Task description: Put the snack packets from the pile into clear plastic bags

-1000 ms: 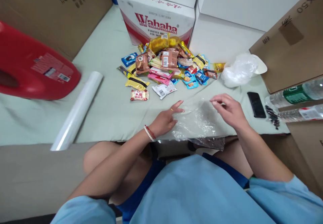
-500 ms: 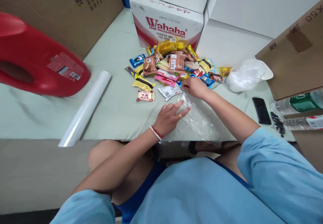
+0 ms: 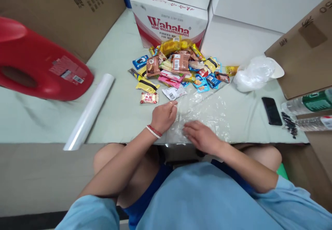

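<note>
A thin clear plastic bag (image 3: 207,110) lies spread at the table's front edge, wrinkled and shiny. My left hand (image 3: 164,116) is closed in a pinch at the bag's left upper part. Lower down on the bag, my right hand (image 3: 201,136) rests palm down with its fingers stretched out, slightly blurred. Just beyond the bag is a heap of wrapped snacks (image 3: 180,62) in brown, yellow, pink and blue packets. A white packet (image 3: 174,92) and a cream-and-red packet (image 3: 149,98) lie nearest my left hand.
To the left are a red jug (image 3: 46,64) and a white roll (image 3: 89,110) overhanging the front edge. A Wahaba-style printed carton (image 3: 169,19) stands behind the snacks. On the right sit a crumpled white plastic bag (image 3: 252,75), a phone (image 3: 271,111) and clear bottles (image 3: 308,102).
My right hand has moved from the snack heap down toward me onto the clear bag, which is now spread flatter. My left hand has shifted slightly left and closed.
</note>
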Available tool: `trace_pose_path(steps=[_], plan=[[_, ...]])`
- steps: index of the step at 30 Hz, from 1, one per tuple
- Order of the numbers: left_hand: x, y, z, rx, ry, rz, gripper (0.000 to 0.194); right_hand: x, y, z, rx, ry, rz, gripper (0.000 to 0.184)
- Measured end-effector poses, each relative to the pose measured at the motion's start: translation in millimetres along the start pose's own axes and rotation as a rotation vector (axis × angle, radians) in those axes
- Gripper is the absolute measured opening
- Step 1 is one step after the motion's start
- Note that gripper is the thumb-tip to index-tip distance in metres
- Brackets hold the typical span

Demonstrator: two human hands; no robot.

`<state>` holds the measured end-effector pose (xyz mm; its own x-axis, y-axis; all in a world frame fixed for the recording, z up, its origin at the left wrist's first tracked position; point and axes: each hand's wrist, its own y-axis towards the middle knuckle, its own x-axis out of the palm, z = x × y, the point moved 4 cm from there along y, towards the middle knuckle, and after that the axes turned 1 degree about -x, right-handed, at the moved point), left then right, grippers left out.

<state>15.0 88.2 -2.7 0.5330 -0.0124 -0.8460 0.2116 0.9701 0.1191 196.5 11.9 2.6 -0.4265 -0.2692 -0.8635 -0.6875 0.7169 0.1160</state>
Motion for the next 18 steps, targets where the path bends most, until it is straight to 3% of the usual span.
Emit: trace_pose_path(steps=[2, 5, 7, 10, 14, 18], plan=[[3.8, -1, 15, 0.082, 0.081, 0.119, 0.041, 28, -8, -13, -0.040, 0.015, -0.063, 0.033], [23.7, -6, 36, 0.375, 0.149, 0.081, 0.039, 41, -13, -20, -0.075, 0.056, -0.101, 0.032], [39.7, -7, 34, 0.403, 0.188, 0.004, 0.043, 29, -13, -17, -0.096, 0.120, -0.119, 0.028], [58.1, -7, 21, 0.312, 0.224, -0.094, 0.051, -11, 3, 0, -0.091, 0.138, -0.061, 0.028], [64.9, -7, 16, 0.313, 0.208, -0.140, 0.051, -62, 73, 32, 0.087, -0.179, 0.084, 0.032], [61.8, -7, 16, 0.327, 0.205, -0.132, 0.053, -67, 164, 45, 0.221, -0.488, 0.073, 0.038]])
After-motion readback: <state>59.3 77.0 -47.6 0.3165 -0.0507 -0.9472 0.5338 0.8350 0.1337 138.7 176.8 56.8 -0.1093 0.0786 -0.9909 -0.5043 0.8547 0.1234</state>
